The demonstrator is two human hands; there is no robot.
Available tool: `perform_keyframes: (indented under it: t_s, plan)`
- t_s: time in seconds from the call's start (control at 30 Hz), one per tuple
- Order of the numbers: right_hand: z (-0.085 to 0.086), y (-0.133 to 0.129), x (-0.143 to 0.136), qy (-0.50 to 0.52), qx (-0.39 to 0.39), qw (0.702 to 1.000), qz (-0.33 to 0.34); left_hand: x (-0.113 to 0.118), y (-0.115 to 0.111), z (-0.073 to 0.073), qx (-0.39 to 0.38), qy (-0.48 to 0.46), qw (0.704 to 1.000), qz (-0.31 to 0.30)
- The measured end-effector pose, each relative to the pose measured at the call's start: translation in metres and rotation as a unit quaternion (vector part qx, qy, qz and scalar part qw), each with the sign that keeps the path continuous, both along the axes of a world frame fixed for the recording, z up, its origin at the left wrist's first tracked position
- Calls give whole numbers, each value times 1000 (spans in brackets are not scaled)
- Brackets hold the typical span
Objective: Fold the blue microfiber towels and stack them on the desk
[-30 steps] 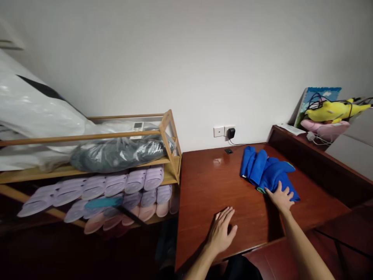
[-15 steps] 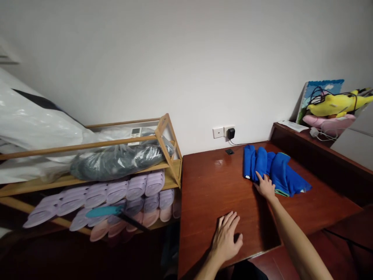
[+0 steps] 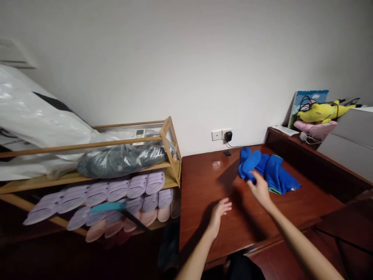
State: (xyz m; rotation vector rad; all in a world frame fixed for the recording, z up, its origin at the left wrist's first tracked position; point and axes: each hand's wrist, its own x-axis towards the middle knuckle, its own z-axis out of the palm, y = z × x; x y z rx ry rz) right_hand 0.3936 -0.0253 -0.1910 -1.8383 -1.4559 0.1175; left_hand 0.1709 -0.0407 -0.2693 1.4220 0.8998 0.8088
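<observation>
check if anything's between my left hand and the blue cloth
Nothing visible stands between your left hand and the blue cloth; only desk surface shows there. Your right hand is at the cloth's near edge.

Right hand grips the left part of blue fabric (green trim visible) toward the back edge of the desk. Left hand, fingers extended, is nearer the front edge. Rack stands beside the left edge.
</observation>
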Motion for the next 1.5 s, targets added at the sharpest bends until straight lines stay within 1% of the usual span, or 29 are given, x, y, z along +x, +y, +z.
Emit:
perform_keyframes:
  t_s: [0.03,0.07,0.1,0.13,0.17,0.2,0.23,0.27,0.37,0.43,0.5,0.57,0.63,0.7,0.73,0.8,0.87,0.93,0.97,1.03,1.13,1.17,1.23,1.27,1.3,1.33,1.37,1.43,1.5]
  plan:
    - [-10,-22,-23,-4,-5,999,51,-2,7,2,-73,-46,996,3]
    - [-21,-43,-43,-4,-22,990,138,-4,11,2,-119,-71,990,23]
    - [-32,-63,-60,1,-54,976,209,-6,14,2,-153,-84,983,55]
    - [-41,-80,-74,6,-90,961,260,-9,13,0,-174,-89,976,92]
    - [-48,-92,-84,9,-121,944,308,-12,11,-3,-175,-82,972,131]
    - [-52,-101,-90,19,-145,931,335,-16,7,-6,-167,-73,970,163]
    - [-53,-105,-95,35,-156,925,344,-19,2,-9,-157,-68,967,187]
    - [-52,-105,-98,57,-154,928,333,-23,-4,-11,-145,-68,966,203]
    - [-43,-95,-109,128,-91,957,242,-32,-20,-11,-108,-85,963,230]
    - [-37,-87,-119,146,-60,966,203,-37,-28,-4,-78,-102,964,232]
    - [-35,-83,-130,160,-59,966,193,-41,-32,6,-43,-114,967,224]
    - [-37,-79,-136,204,-61,959,187,-44,-35,18,-6,-117,971,207]
    - [-40,-76,-137,286,-58,937,193,-47,-35,30,29,-110,975,189]
    - [-42,-73,-130,357,-60,911,197,-50,-34,44,61,-99,977,178]
    - [-43,-73,-124,378,-65,902,197,-52,-32,51,75,-93,977,176]
    - [-45,-75,-112,394,-72,896,191,-55,-29,63,98,-84,976,175]
    - [-48,-80,-102,403,-75,894,183,-60,-24,71,112,-77,975,176]
    - [-52,-84,-95,398,-81,898,169,-64,-21,70,114,-69,974,182]
    - [-55,-85,-92,390,-86,903,156,-66,-21,65,110,-62,974,190]
    - [-60,-84,-87,366,-95,919,117,-69,-23,48,91,-43,972,213]
    - [-64,-80,-85,315,-84,944,40,-69,-33,16,53,-7,969,242]
    - [-65,-80,-88,275,-78,958,21,-67,-37,8,44,3,968,245]
    - [-66,-80,-99,141,-90,986,6,-62,-44,-4,34,18,969,242]
    - [-67,-81,-108,60,-111,992,9,-59,-46,-6,34,24,970,239]
    - [-68,-81,-117,-14,-139,990,19,-56,-48,-6,34,28,971,235]
    - [-69,-81,-125,-64,-166,984,28,-54,-48,-5,36,32,971,233]
    - [-70,-79,-132,-82,-188,978,34,-53,-47,-2,38,36,971,231]
    - [-72,-73,-136,-69,-205,976,38,-55,-42,6,43,46,970,234]
    - [-72,-62,-125,-30,-203,978,37,-64,-35,15,52,57,966,245]
